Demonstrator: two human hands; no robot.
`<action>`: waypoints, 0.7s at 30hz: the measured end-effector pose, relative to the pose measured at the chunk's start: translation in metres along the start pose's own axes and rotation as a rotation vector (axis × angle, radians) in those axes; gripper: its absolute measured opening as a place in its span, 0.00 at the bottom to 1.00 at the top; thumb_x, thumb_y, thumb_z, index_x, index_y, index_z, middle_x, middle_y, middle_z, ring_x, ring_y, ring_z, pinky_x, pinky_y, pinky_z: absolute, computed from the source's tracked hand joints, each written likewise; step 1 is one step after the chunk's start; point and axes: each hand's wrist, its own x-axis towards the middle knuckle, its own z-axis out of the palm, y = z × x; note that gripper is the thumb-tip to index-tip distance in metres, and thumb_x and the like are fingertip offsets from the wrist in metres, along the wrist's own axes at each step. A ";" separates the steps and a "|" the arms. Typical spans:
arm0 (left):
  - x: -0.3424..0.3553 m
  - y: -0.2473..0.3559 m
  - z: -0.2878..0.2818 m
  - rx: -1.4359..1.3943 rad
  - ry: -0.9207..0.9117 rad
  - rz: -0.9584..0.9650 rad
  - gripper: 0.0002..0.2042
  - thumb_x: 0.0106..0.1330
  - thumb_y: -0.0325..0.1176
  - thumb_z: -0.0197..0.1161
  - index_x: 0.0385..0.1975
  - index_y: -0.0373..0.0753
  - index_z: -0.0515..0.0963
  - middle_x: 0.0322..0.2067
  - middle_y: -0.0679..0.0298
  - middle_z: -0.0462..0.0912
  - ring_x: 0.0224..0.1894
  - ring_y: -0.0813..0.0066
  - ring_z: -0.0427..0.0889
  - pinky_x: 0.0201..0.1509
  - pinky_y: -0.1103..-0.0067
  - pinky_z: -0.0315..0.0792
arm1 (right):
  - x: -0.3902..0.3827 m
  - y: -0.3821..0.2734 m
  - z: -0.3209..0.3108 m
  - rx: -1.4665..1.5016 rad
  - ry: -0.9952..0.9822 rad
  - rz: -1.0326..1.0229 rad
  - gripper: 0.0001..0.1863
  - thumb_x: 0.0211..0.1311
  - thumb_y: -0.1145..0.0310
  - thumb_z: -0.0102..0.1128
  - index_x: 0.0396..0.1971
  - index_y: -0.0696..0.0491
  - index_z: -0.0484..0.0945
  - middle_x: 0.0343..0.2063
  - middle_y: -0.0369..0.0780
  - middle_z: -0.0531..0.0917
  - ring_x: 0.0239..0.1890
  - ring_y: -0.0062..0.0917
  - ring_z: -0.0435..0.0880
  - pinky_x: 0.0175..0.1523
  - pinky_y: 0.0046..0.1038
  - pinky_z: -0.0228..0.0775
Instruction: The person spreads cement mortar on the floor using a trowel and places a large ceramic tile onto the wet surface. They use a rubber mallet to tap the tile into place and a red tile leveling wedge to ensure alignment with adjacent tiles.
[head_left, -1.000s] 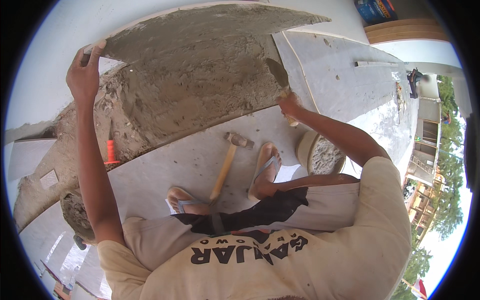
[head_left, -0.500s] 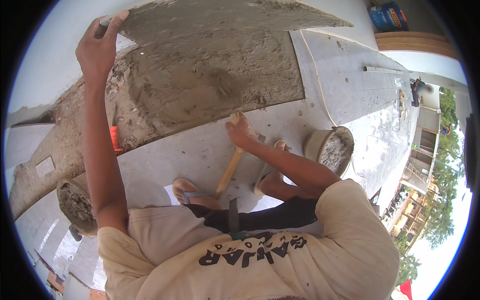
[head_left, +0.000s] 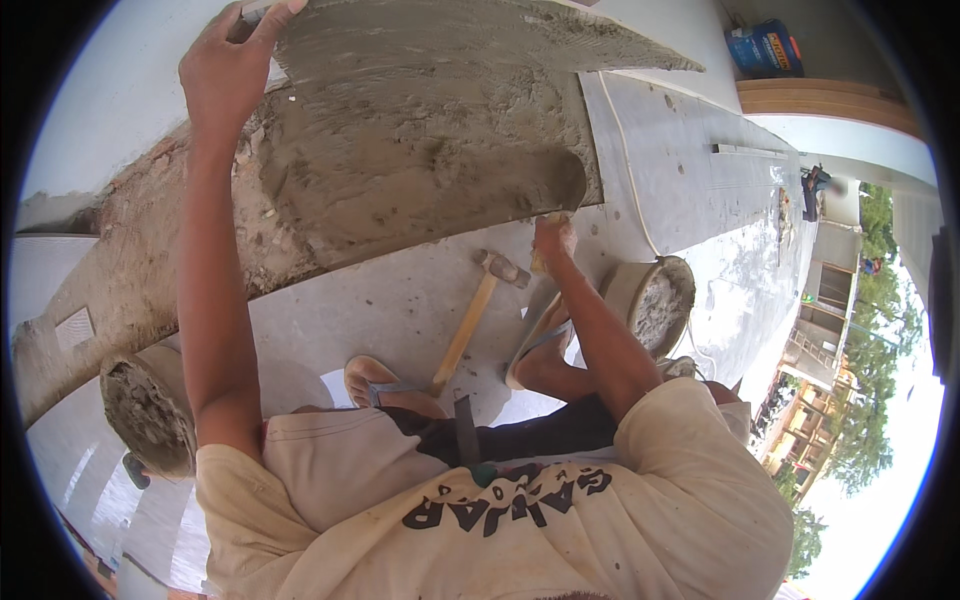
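Note:
My left hand, at upper left, grips the edge of a large tile raised on edge, its mortar-smeared back toward me. Below it lies a bed of grey mortar on bare rough ground. My right hand is closed on the handle of a trowel; the blade rests on the right part of the mortar bed. A hammer with a wooden handle lies on the grey tiled floor between my feet, below and left of my right hand.
Mortar buckets stand at lower left and beside my right arm. A white cable crosses the tiles. A blue tub is at upper right, a metal straightedge below it. A person crouches at far right.
My right hand and trowel moved down-left onto the mortar, then back right along it. My left hand, still holding the tile, appears higher and farther right.

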 end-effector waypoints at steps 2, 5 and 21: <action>0.001 -0.004 0.010 0.013 0.081 0.055 0.42 0.53 0.69 0.64 0.51 0.30 0.79 0.38 0.51 0.85 0.44 0.61 0.83 0.52 0.68 0.74 | -0.008 0.003 0.012 -0.006 -0.037 -0.050 0.34 0.54 0.58 0.62 0.60 0.61 0.68 0.51 0.55 0.79 0.55 0.47 0.78 0.59 0.40 0.70; 0.009 -0.036 0.022 0.233 0.104 0.514 0.16 0.58 0.46 0.69 0.39 0.42 0.84 0.33 0.64 0.83 0.38 0.70 0.80 0.47 0.73 0.73 | -0.075 -0.032 0.037 0.060 -0.104 -0.194 0.38 0.58 0.57 0.59 0.64 0.62 0.61 0.55 0.58 0.75 0.60 0.47 0.74 0.64 0.40 0.65; -0.008 -0.002 0.002 0.230 0.249 0.475 0.25 0.60 0.41 0.67 0.55 0.32 0.75 0.44 0.52 0.82 0.35 0.66 0.83 0.44 0.72 0.78 | -0.111 -0.075 0.043 0.112 -0.087 -0.166 0.36 0.61 0.57 0.56 0.65 0.62 0.60 0.54 0.58 0.75 0.58 0.49 0.75 0.62 0.42 0.66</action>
